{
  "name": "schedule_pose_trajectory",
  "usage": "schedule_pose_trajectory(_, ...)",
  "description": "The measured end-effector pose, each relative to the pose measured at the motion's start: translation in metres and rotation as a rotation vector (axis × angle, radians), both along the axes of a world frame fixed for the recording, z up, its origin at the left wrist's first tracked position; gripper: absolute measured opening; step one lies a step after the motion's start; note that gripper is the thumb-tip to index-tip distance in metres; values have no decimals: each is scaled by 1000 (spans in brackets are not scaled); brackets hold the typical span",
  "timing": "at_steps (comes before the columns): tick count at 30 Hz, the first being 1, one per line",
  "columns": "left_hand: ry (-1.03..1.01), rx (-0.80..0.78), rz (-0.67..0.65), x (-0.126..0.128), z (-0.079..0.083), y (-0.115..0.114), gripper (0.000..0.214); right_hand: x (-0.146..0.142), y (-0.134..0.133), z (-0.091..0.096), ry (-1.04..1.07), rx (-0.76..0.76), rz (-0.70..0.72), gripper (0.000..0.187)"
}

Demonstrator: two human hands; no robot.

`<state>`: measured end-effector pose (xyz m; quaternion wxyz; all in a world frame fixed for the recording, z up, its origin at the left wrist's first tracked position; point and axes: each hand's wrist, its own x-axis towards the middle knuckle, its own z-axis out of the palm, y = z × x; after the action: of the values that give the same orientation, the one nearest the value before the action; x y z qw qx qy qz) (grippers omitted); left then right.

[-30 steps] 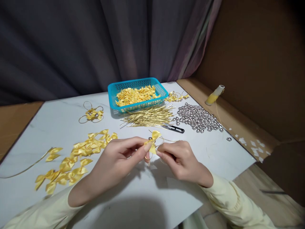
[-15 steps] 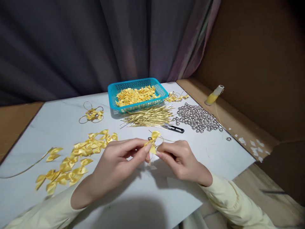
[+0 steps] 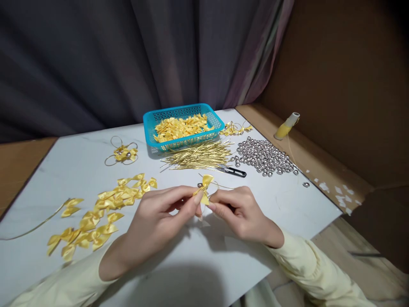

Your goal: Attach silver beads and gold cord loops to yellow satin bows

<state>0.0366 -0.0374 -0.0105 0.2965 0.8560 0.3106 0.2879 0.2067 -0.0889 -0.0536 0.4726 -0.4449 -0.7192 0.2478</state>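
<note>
A small yellow ribbon bow (image 3: 207,182) is pinched between the thumb and fingers of my left hand (image 3: 162,217), above the white tabletop. Thin gold wire (image 3: 225,186) runs through the bow and sticks out to its right. One silver bead (image 3: 200,185) shows beside the bow, at my left fingertips. My right hand (image 3: 244,213) is closed in a pinch at the bow's right side, on the wire; the exact grip is partly hidden by the fingers.
Yellow bows fill a blue basket (image 3: 183,140) at the back. In front lie gold wires (image 3: 200,155) and black thread snips (image 3: 234,171). Silver beads (image 3: 263,155) and a thread spool (image 3: 286,126) are at right. Loose bows (image 3: 91,219) and a wire-looped bow piece (image 3: 123,152) lie left.
Both hands stay almost in place around the bow and wire. The whole view has shifted very slightly; nothing has been let go.
</note>
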Motion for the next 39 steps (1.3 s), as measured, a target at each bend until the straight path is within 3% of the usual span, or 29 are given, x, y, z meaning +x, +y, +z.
schedule_pose_trajectory(5,-39,-157,-37,0,0,5,17,1,2,0,-76,96,-30,20)
schedule_pose_trajectory(10,-60,-228,59,5,-4,15,21,4,17,-3,-82,76,-38,22)
schedule_pose_trajectory(16,-70,-210,136,8,-14,25,22,7,39,-6,-63,-102,34,23)
schedule_pose_trajectory(21,-105,-253,190,7,-32,33,20,6,53,-17,57,-305,109,26)
schedule_pose_trajectory(26,-102,-331,195,8,-45,38,25,6,55,-31,100,-363,101,25)
schedule_pose_trajectory(39,-154,-508,219,9,-30,32,26,8,41,-12,81,-256,121,28)
